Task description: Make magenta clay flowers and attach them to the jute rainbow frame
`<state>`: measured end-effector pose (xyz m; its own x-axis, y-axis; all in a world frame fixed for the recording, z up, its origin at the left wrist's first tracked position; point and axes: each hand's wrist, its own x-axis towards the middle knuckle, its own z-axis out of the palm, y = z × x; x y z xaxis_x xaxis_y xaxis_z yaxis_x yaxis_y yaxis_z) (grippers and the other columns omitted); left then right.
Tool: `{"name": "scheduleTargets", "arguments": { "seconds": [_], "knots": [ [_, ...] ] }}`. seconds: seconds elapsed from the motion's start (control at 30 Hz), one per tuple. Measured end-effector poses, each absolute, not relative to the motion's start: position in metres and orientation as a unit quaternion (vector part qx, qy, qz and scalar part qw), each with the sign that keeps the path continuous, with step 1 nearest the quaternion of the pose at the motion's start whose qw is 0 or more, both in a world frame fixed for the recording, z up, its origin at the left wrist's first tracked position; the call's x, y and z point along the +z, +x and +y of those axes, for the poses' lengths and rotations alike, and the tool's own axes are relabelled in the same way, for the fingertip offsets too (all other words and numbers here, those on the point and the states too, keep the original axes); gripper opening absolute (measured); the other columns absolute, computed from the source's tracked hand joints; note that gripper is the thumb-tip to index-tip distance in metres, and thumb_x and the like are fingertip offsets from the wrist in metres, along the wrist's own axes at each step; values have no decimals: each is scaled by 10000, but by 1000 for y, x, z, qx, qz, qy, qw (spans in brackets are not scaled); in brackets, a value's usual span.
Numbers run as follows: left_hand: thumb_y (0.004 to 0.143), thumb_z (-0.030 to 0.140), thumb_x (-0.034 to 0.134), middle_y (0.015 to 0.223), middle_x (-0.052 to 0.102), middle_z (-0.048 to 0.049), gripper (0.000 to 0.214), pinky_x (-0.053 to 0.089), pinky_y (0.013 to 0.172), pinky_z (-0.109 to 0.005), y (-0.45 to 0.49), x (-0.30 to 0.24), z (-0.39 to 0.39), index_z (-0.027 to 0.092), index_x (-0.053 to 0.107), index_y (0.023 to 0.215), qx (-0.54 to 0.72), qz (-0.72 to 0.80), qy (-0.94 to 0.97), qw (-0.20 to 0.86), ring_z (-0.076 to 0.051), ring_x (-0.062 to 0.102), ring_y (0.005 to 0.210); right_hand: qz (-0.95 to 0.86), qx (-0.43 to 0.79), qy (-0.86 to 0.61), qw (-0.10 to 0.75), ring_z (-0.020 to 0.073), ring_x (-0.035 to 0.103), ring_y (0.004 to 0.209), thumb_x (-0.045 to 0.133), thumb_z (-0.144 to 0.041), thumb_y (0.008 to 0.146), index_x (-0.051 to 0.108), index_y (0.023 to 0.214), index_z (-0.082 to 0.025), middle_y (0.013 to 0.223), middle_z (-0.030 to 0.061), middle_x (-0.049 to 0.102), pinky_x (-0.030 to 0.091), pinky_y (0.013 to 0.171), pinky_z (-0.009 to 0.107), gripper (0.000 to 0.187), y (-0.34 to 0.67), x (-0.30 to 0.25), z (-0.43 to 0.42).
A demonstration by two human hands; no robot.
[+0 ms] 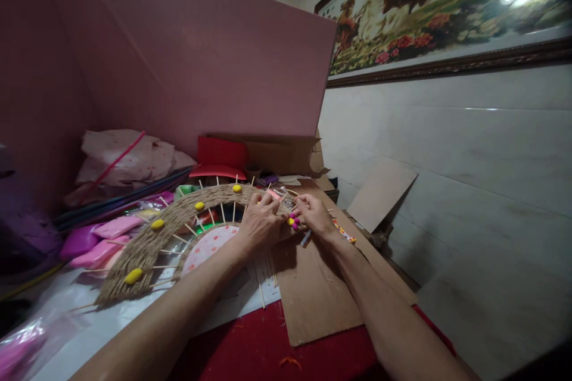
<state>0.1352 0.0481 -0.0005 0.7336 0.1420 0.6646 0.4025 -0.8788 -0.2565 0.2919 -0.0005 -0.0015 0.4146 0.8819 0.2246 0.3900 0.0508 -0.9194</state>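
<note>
A curved band of woven brown twine [143, 238] on thin wooden sticks arches around a white panel with red dots [210, 248]. Several yellow clay pieces [199, 206] sit along the band. Over its right end, my left hand [263, 217] is closed, fingers bent down onto the twine. A small flower with magenta petals and a yellow middle [294, 221] lies on the band between my hands. Just right of it, my right hand [314, 218] is closed in a pinch near the band's edge. Whatever is between those fingertips is too small to make out.
Bags of pink and purple clay [105, 238] lie at the left. Brown cardboard [317, 297] covers part of the red tabletop [241, 348]. A coloured strip [343, 231] lies beyond my right wrist. Red items [221, 155] and a cardboard box [277, 152] stand at the back.
</note>
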Motion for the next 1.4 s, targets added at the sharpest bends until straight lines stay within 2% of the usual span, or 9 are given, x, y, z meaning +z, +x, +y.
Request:
{"name": "scheduleTargets", "arguments": {
  "seconds": [0.37,0.47,0.6,0.67,0.83,0.9,1.1,1.27,1.4],
  "knots": [
    [801,218,526,748,584,-81,180,290,731,-398,135,0,48,235,706,806,-347,-160,-903,196,-236,444,824,-493,212,-658,528,98,576,426,451,-237,852,554,855,-152,608,20,661,463,421,185,134,292,0,-2],
    [808,240,527,800,587,-85,196,289,743,-395,136,2,45,245,691,916,-344,-162,-903,197,-235,444,836,-498,193,-665,522,123,607,494,446,-248,853,571,847,-151,600,19,658,491,494,216,159,293,1,-2],
    [840,379,499,838,581,-87,298,280,744,-391,138,1,42,329,631,1102,-341,-145,-909,189,-236,439,837,-502,160,-673,519,159,648,683,468,-219,827,601,791,-156,667,29,674,509,676,262,151,296,2,0],
    [844,416,488,831,577,-87,326,272,744,-389,139,0,43,359,609,1141,-343,-138,-910,185,-237,434,838,-501,154,-676,518,171,651,745,475,-222,819,609,783,-160,709,34,684,505,707,270,151,297,1,1],
    [822,507,484,804,565,-88,356,262,747,-390,139,-2,48,365,635,1112,-350,-143,-909,172,-238,420,836,-504,188,-669,512,149,637,568,441,-260,844,605,880,-148,655,28,687,506,543,244,202,297,-1,1],
    [831,477,486,803,565,-86,322,264,745,-389,138,-2,48,362,651,1083,-349,-146,-910,171,-237,418,832,-503,197,-667,513,143,629,529,438,-268,850,598,900,-141,653,35,692,494,499,234,211,297,-2,1],
    [847,260,476,797,576,-81,251,283,756,-386,136,1,47,283,684,984,-342,-173,-907,176,-229,429,833,-501,198,-665,518,134,636,546,453,-276,848,596,881,-135,640,43,691,480,485,205,203,299,-3,1],
    [843,350,498,816,572,-89,266,279,747,-394,138,-3,49,321,669,1045,-349,-141,-909,176,-235,429,840,-506,197,-664,515,137,626,504,422,-285,859,584,897,-140,675,47,703,472,445,212,221,298,-4,1],
    [836,337,511,791,568,-82,233,290,741,-393,138,-2,48,322,700,971,-347,-149,-912,159,-230,431,827,-514,178,-670,505,131,612,477,421,-292,864,584,889,-155,647,28,696,476,467,221,214,296,-3,-1]
  ]
}}
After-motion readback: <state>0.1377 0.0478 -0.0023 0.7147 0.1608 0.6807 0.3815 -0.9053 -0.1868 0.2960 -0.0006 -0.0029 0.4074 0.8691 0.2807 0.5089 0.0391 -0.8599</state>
